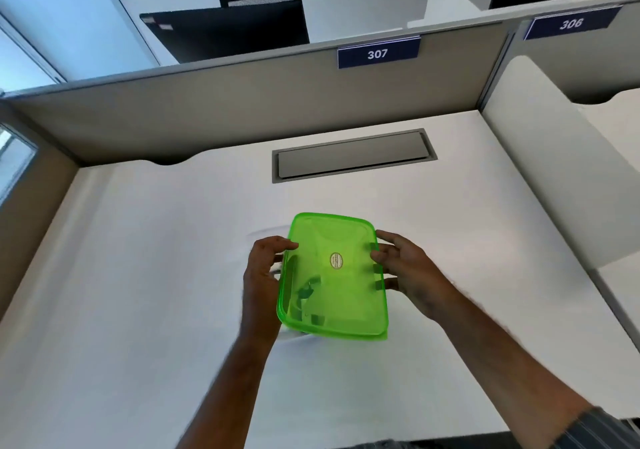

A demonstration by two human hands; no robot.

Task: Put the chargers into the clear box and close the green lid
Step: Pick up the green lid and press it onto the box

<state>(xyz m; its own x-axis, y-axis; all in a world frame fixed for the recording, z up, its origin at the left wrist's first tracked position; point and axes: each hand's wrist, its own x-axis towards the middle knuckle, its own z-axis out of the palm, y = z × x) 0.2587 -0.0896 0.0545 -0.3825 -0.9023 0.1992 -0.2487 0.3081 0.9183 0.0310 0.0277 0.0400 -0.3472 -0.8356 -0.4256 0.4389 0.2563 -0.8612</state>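
1. The green lid [332,275] sat over the clear box [292,331] near the middle of the white desk [138,275], and only a sliver of the box showed at the lid's near-left corner.
2. The left hand [261,275] was at the lid's left edge, fingers [277,242] curled and loosely spread, the tips touching the lid's rim near its far-left corner.
3. The right hand [405,268] held the right edge, fingers [379,258] spread apart, with their tips showing as dark patches through the green plastic.
4. Dark shapes showed through the lid on its left side: the chargers [304,293], blurred and tinted green, too vague to count.
5. A small oval sticker [336,261] sat at the lid's centre.
6. Whether the lid was fully snapped down all round could not be told; it looked slightly skewed over the box.
7. Behind the box, a grey cable flap [353,155] lay flush in the desk.
8. On the partition [207,109] at the back hung a blue sign [378,53] reading 307.
9. A striped sleeve [595,429] showed at the right forearm, low in the corner.
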